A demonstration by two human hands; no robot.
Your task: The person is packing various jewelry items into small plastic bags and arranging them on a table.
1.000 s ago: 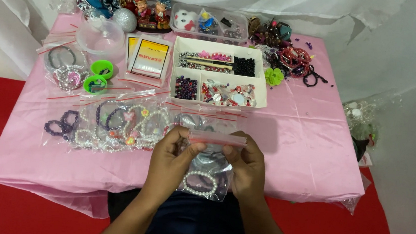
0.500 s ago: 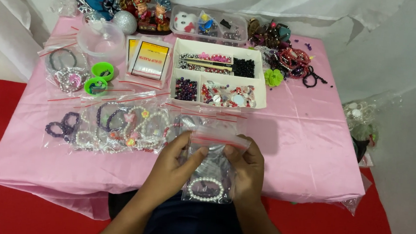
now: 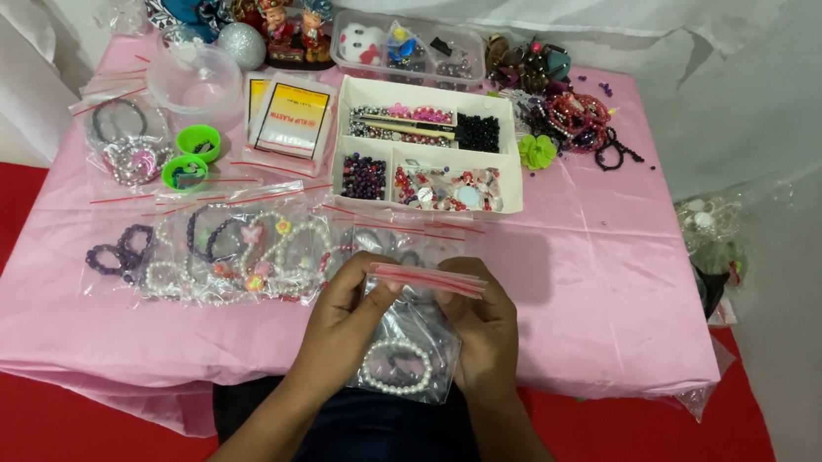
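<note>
A pink counter [image 3: 605,278] carries a white divided tray [image 3: 509,185] of beads at the far middle, with bagged bracelets [image 3: 231,250] laid flat along the near left. At the near edge, the left hand [image 3: 349,320] and right hand [image 3: 481,331] hold a clear bag [image 3: 410,350] upright, fingers pinching its red-striped top from both sides, so the pearl bracelet [image 3: 397,367] hangs at the bottom.
</note>
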